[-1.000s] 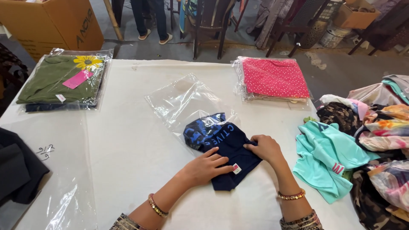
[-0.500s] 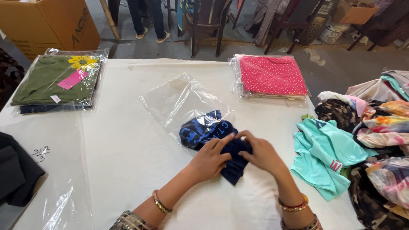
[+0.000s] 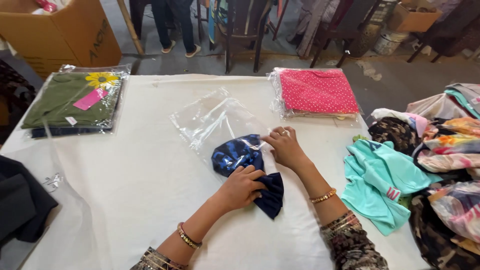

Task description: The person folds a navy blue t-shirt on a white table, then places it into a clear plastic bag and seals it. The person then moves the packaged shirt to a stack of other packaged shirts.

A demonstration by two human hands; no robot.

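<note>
A folded navy blue garment (image 3: 239,155) lies at the middle of the white table (image 3: 135,200), its far end inside the mouth of a clear plastic bag (image 3: 212,120). My left hand (image 3: 242,186) grips the near end of the garment. My right hand (image 3: 284,145) pinches the edge of the bag's opening beside the garment.
A bagged green shirt stack (image 3: 70,102) sits at the far left, a bagged pink dotted stack (image 3: 316,92) at the far right. Loose clothes, a turquoise shirt (image 3: 380,180) among them, pile up on the right. Dark cloth (image 3: 20,205) and flat bags lie left. A cardboard box (image 3: 55,35), chairs and a standing person are beyond.
The garment lay flat under both hands, then was bunched up. Now its far end has gone into the bag's mouth, and my right hand has moved to the bag's edge.
</note>
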